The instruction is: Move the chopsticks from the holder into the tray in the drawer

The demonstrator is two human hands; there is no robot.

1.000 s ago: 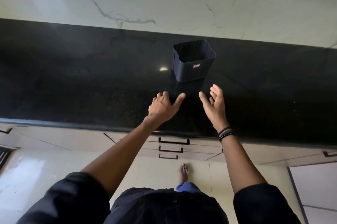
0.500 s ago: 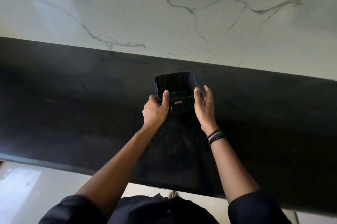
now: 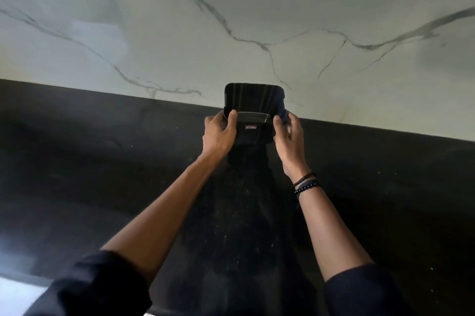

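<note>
While you reach across the black bench point(image 3: 102, 161), head cam shows both hands on the dark holder point(image 3: 257, 135), far back where the bench meets the marble wall point(image 3: 231, 19). Your left hand point(image 3: 218, 135) grips its left side, thumb on the front near the rim. Your right hand point(image 3: 289, 138) curls round the right side, w/ bracelets point(image 3: 305, 183) on that wrist. Holder's mouth faces you; inside too dark to read. Can't tell if its base touches the bench.

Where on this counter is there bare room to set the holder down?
Bare black countertop stretches left of the left hand and right of the right hand. Crowded only by the marble wall, where both hands grip the holder.
</note>
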